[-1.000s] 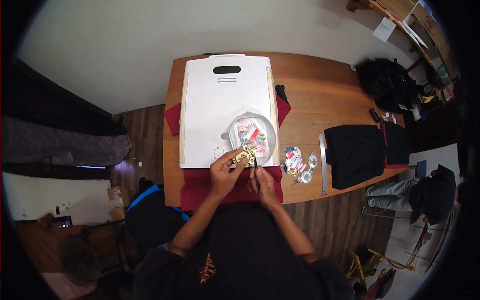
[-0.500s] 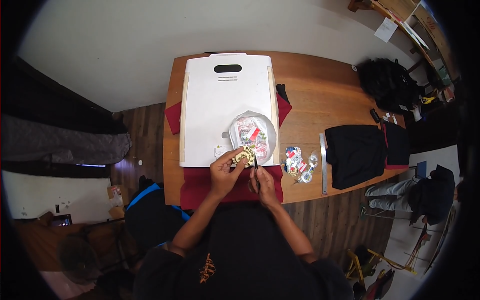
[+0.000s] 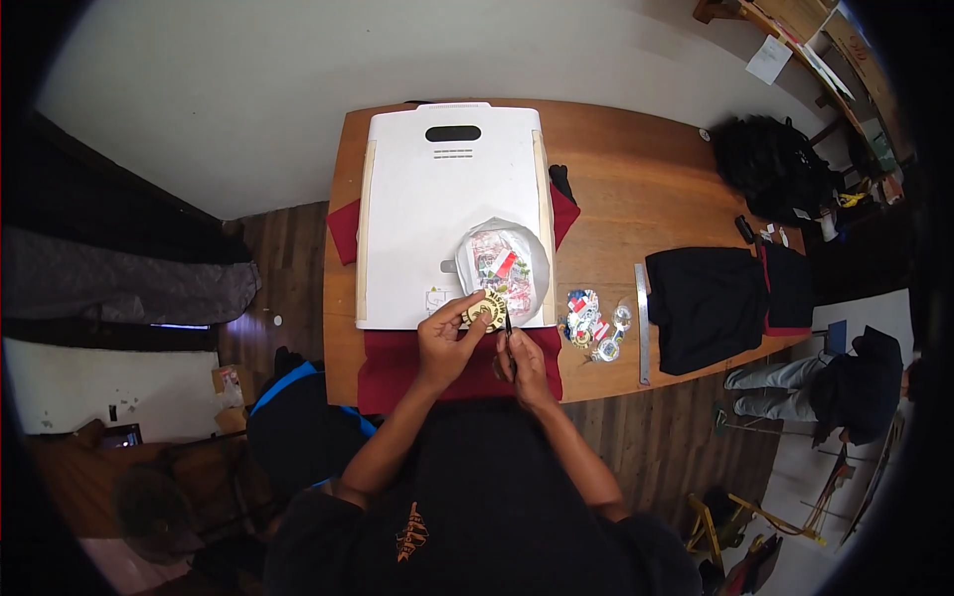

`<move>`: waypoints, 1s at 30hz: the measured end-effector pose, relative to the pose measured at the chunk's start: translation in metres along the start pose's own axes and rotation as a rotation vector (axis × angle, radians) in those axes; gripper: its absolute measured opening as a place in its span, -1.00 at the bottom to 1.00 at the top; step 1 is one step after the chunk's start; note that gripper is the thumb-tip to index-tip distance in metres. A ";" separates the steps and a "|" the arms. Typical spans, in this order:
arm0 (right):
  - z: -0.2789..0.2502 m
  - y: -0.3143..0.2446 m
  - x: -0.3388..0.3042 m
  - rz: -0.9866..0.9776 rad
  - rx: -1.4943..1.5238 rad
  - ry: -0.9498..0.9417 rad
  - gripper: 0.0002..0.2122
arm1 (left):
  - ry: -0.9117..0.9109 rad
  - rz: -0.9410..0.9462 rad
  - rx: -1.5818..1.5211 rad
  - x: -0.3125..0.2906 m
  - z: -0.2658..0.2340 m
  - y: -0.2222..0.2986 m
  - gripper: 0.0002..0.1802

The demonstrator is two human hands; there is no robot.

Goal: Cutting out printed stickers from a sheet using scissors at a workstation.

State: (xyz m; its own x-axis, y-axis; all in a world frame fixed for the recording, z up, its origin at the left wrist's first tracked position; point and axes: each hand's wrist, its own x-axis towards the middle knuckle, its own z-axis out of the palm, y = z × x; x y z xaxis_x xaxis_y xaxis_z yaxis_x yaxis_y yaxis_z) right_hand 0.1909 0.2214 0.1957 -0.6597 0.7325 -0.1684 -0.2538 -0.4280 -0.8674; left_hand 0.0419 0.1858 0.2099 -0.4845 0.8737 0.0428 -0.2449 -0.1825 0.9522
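Observation:
Pinched between the thumb and fingers of my left hand (image 3: 447,338) is a round cream patch (image 3: 484,311) with dark print around its rim. My right hand (image 3: 527,368) is closed on small dark scissors (image 3: 509,333), whose narrow blades point up along the right edge of the patch. Both hands are over the near edge of a white board (image 3: 417,219). Just beyond them on the board lies a round white bowl-like container (image 3: 543,263) of colourful printed pieces. Dark red cloth (image 3: 397,377) shows beneath the board and under my wrists.
On the wooden table (image 3: 626,169), to the right, lie a small pile of cut patches (image 3: 584,318), a metal ruler (image 3: 643,323) and folded black shorts (image 3: 706,308). A black backpack (image 3: 775,164) sits at the far right. Another person (image 3: 860,387) is at the right.
Very little differs. The patch is turned slightly against the scissors, while both hands stay in nearly the same place.

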 end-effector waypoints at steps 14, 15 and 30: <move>-0.001 0.002 -0.001 0.007 0.030 0.005 -0.66 | 0.005 -0.061 -0.011 -0.001 -0.001 -0.001 -0.63; -0.001 0.002 -0.001 0.000 0.023 0.008 -0.66 | 0.008 -0.070 -0.007 -0.001 -0.001 -0.001 -0.63; -0.002 0.001 -0.002 0.030 0.028 0.001 -0.65 | -0.003 -0.065 -0.027 0.000 -0.001 0.000 -0.64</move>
State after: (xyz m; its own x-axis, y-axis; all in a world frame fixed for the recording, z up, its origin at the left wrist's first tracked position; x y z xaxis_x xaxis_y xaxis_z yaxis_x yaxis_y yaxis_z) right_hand 0.1928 0.2208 0.1948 -0.6663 0.7198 -0.1945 -0.2536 -0.4640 -0.8488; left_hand 0.0405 0.1855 0.2093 -0.4646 0.8854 -0.0185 -0.2988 -0.1371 0.9444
